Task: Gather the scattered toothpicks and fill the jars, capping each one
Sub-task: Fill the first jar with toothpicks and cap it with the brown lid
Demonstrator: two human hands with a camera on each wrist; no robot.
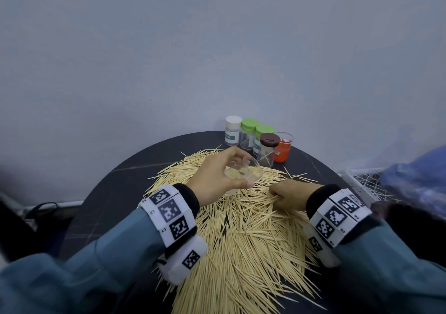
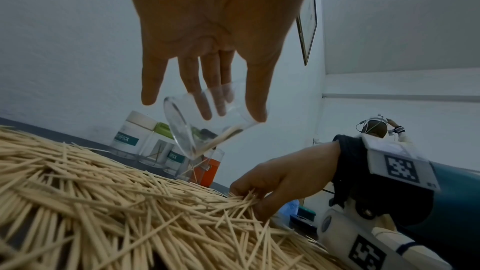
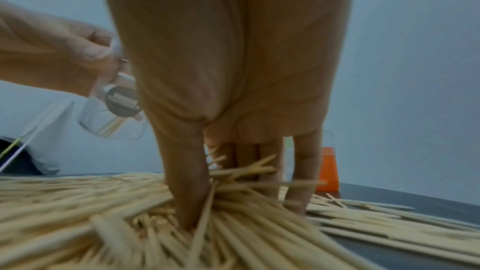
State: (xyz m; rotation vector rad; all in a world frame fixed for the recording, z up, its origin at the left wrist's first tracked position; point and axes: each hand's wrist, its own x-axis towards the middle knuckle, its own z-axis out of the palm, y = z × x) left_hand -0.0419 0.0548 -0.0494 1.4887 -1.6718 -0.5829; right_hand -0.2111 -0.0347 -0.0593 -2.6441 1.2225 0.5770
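Note:
A thick pile of loose toothpicks (image 1: 241, 241) covers the round dark table (image 1: 101, 207). My left hand (image 1: 224, 169) grips an uncapped clear jar (image 1: 241, 173) and holds it tilted above the pile's far side. A few toothpicks lie inside the clear jar (image 2: 207, 130). To its right, my right hand (image 1: 284, 193) is down in the pile. In the right wrist view its thumb and fingers (image 3: 187, 192) pinch a bunch of toothpicks (image 3: 241, 171). The right hand (image 2: 272, 188) sits lower than the jar and a little apart from it.
Behind the pile stand a white-capped jar (image 1: 233, 130), two green-capped jars (image 1: 249, 132), a brown-capped jar (image 1: 268, 149) and an orange jar (image 1: 283, 149). A white wire basket (image 1: 357, 181) and a blue plastic bag (image 1: 415, 176) lie off the table's right edge.

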